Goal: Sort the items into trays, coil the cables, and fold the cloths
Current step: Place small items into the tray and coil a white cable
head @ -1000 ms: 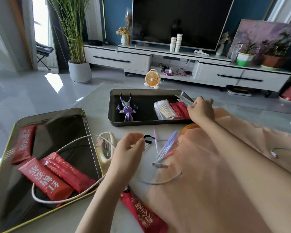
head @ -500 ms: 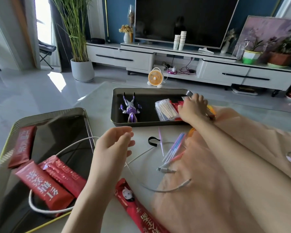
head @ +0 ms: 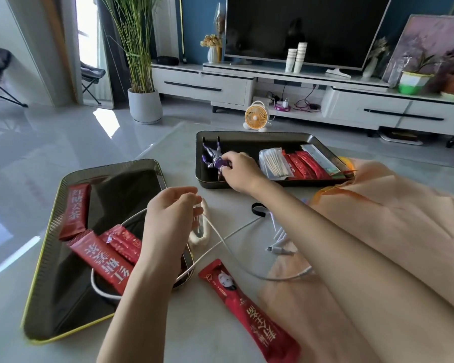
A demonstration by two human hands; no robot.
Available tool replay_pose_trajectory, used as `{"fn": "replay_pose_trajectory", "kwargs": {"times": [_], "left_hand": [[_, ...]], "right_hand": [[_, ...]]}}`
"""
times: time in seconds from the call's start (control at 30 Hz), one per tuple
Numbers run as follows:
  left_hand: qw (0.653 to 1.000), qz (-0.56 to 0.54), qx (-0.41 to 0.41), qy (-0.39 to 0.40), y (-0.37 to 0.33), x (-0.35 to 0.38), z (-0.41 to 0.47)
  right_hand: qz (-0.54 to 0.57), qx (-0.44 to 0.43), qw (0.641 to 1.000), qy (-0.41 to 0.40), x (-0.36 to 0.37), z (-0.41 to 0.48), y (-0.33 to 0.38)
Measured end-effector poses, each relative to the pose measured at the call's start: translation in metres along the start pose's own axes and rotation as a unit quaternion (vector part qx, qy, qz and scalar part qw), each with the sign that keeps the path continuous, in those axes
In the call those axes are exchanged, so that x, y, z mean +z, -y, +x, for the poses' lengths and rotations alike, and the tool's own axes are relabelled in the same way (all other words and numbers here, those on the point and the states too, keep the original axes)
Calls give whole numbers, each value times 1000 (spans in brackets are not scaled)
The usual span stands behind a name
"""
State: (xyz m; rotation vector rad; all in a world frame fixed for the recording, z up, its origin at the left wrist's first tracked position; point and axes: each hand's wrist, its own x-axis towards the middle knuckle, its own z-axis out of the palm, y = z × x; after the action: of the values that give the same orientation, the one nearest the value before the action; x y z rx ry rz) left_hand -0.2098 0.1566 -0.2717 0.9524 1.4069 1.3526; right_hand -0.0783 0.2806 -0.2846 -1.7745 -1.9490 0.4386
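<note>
Head: right hand (head: 240,174) grips toy figure (head: 213,158) (left hand (head: 171,216) holds cable (head: 231,233)).

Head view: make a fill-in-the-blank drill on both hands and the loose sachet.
The right hand grips the ____ figure in the far tray.
The left hand holds the ____ cable.
One red sachet lies on the ____, beside the cloth.
Missing: purple; white; table.

White Chinese characters run down the red sachet (head: 75,206) at the far-left edge of the gold-rimmed tray (head: 47,258) — they read 红糖姜茶. The second sachet (head: 102,260) beside it bears the same print, upside down. The long sachet (head: 249,310) near the table's (head: 168,153) front edge carries large white characters — not surely legible.
</note>
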Motion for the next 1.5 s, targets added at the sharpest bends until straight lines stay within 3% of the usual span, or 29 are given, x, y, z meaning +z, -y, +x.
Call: {"fn": "replay_pose_trajectory", "kwargs": {"times": [0.1,0.2,0.3,0.4,0.47,0.53,0.6,0.67,0.8,0.9,1.07,1.17,1.23,1.33,1.43,1.5], "left_hand": [[1000,9,-3,1,1,-3,3],[1000,8,3,8,-1,-1,3],[999,13,7,30,-1,4,-4],[998,35,19,56,0,11,-13],[996,49,24,66,-1,17,-20],[996,63,37,55,-1,19,-24],[994,72,80,21,-1,22,-29],[992,82,98,5,-2,26,-32],[982,-13,-51,184,-3,39,-46],[960,-65,-97,256,5,51,-51],[964,-96,-83,233,10,55,-49],[976,-108,-80,169,14,54,-46],[981,-114,-81,131,16,54,-42],[982,-97,-95,134,17,58,-41],[974,-99,-124,159,18,62,-39],[975,-93,-126,155,16,61,-36]], "right_hand": [[46,-37,996,-63,-16,-42,2],[53,-78,994,47,-19,-113,7],[-38,-77,984,159,-16,-183,11],[-161,-113,965,174,-11,-219,14],[-171,-123,966,152,-11,-228,16],[-106,-91,980,139,-17,-226,15],[32,-7,993,117,-32,-220,7],[159,58,984,57,-47,-210,-3],[388,128,912,41,-66,-201,-17],[419,131,895,76,-66,-202,-22],[407,127,901,77,-62,-206,-22],[415,101,900,87,-60,-207,-24],[395,74,913,68,-60,-205,-29],[390,30,920,33,-67,-192,-42],[363,36,927,-87,-77,-154,-65],[268,58,945,-177,-81,-117,-84]]}}
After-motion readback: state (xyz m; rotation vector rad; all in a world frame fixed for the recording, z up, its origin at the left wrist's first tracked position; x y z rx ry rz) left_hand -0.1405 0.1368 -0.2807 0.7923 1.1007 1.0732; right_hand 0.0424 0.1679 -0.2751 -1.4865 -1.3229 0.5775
